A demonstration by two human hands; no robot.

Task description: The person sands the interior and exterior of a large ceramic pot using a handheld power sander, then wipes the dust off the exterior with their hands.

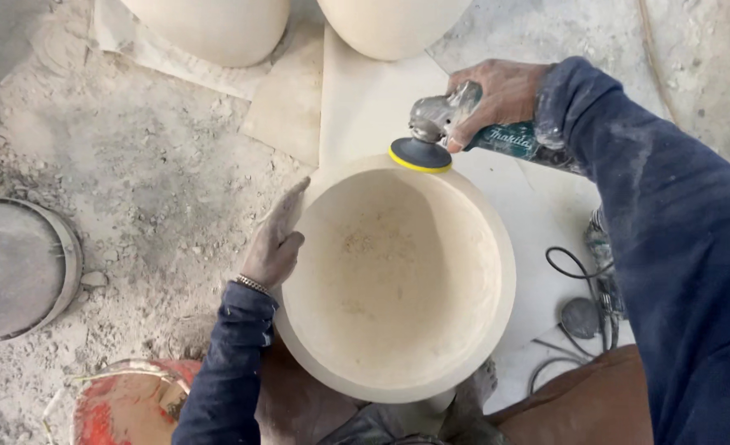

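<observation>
A large round cream stone bowl (480, 330) sits between my knees, its hollow facing up and dusted with grit. My left hand (273, 243) lies flat against the bowl's outer left rim, a metal bracelet at the wrist. My right hand (497, 91) grips a teal and grey angle grinder (464, 124). Its dark round pad with a yellow edge (419, 155) rests at the bowl's far rim. Both sleeves are dark blue and dusty.
Two more cream stone bowls (217, 29) (390, 25) stand at the top on pale stone slabs (365, 107). A grey bucket (19, 268) is at left and a red bucket (126, 404) at lower left. A second grinder with a black cord (587, 305) lies at right on the dusty floor.
</observation>
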